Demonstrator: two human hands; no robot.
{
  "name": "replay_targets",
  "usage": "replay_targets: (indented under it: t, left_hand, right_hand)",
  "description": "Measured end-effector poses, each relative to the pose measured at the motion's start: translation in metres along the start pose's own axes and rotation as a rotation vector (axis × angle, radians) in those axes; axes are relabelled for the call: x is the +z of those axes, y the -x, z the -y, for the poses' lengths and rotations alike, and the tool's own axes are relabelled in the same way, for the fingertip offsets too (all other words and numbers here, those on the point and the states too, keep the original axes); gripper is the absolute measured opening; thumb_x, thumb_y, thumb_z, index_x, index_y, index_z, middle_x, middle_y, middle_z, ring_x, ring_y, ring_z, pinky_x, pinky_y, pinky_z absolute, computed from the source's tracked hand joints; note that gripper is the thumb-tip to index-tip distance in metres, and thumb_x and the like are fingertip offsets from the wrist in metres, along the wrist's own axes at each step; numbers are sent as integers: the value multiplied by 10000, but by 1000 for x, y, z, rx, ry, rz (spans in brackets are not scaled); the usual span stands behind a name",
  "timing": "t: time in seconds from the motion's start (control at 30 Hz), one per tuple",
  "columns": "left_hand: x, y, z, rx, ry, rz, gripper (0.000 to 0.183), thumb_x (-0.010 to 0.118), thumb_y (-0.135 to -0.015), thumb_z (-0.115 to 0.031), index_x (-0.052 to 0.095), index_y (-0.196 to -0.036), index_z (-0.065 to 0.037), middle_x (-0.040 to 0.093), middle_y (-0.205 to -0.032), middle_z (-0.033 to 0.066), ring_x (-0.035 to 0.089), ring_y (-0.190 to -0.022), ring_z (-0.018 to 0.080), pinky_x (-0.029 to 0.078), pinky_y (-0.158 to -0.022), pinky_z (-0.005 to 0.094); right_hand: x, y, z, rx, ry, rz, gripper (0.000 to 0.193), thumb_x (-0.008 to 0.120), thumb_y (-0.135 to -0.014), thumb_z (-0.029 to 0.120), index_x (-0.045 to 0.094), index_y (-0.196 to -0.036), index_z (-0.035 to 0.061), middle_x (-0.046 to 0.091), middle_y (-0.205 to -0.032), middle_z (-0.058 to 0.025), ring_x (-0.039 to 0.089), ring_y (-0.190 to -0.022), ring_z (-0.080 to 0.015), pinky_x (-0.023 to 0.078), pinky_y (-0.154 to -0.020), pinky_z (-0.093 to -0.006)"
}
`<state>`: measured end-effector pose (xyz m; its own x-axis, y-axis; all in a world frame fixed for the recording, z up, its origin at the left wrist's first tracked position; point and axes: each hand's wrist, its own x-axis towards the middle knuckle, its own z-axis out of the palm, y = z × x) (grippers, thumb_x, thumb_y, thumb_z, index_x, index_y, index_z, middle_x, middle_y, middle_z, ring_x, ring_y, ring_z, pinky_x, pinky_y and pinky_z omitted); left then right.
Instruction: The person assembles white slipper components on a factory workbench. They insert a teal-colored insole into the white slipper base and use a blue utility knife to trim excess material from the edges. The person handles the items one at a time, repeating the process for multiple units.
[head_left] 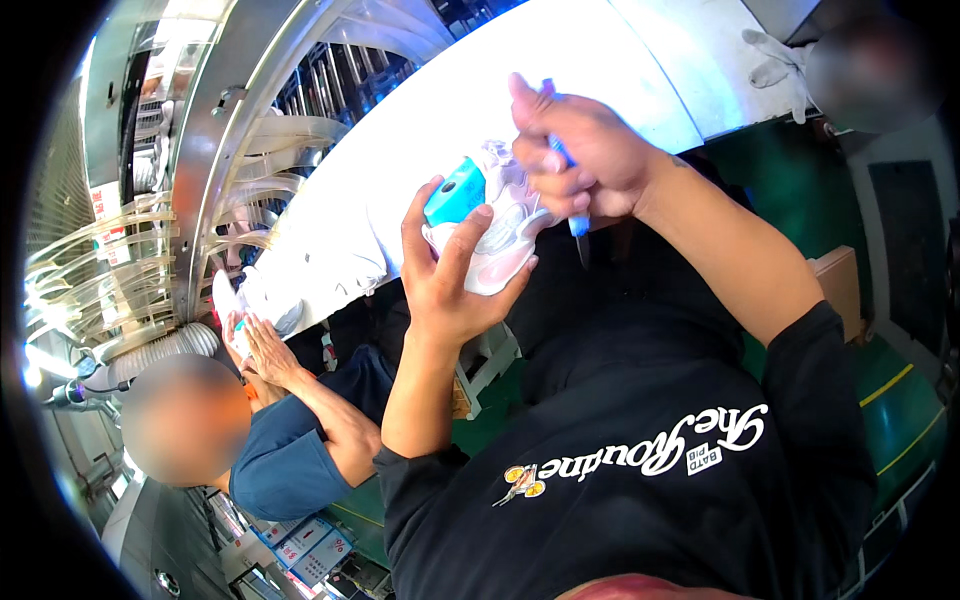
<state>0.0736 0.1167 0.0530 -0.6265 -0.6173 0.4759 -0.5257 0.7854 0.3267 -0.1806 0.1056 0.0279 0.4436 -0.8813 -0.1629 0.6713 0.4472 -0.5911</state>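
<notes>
A white and pale pink sneaker point(505, 245) is in my left hand point(450, 270), its fingers and thumb spread round the near side. A bright blue block with a dark round hole, which looks like a shoe last point(457, 192), fills the sneaker's opening. My right hand point(590, 155) is closed round a slim blue-handled tool point(578, 222) just right of the sneaker. From the tool's lower end a thin pointed tip sticks out, aimed down toward me; its exact kind I cannot make out.
A long white worktable point(570, 60) runs beyond my hands. At the left, a co-worker in a blue shirt point(280, 465) handles a white shoe point(275, 300). Clear hoses point(270, 135) hang by a metal frame. Far right, a white-gloved hand point(775, 70) rests at the table.
</notes>
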Motion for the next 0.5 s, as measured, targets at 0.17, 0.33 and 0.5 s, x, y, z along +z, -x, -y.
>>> replay_targets:
  t: [0.17, 0.33, 0.5]
  left_hand:
    - [3, -6, -7, -17, -9, -7, 697, 1015, -637, -249, 756, -1270, -117, 559, -1485, 309, 677, -1293, 486, 622, -979, 519]
    - [3, -9, -13, -36, -5, 0, 683, 992, -620, -182, 756, -1256, -101, 531, -1500, 334, 680, -1261, 492, 618, -965, 512]
    - [6, -15, -24, -85, 7, -14, 664, 980, -633, -160, 761, -1257, -99, 517, -1512, 318, 690, -1238, 486, 628, -941, 488]
  right_hand:
    - [7, 3, -5, -331, -193, -123, 500, 557, -1146, 543, 486, -801, 189, 481, -686, 33, 379, -448, -71, 379, -494, -277]
    - [21, -8, -12, -446, -190, -179, 467, 611, -1132, 507, 493, -813, 186, 502, -701, 33, 402, -478, -79, 381, -519, -291]
    - [36, -17, -11, -580, -77, -338, 388, 673, -1098, 366, 509, -809, 166, 510, -696, 12, 431, -445, -96, 394, -456, -307]
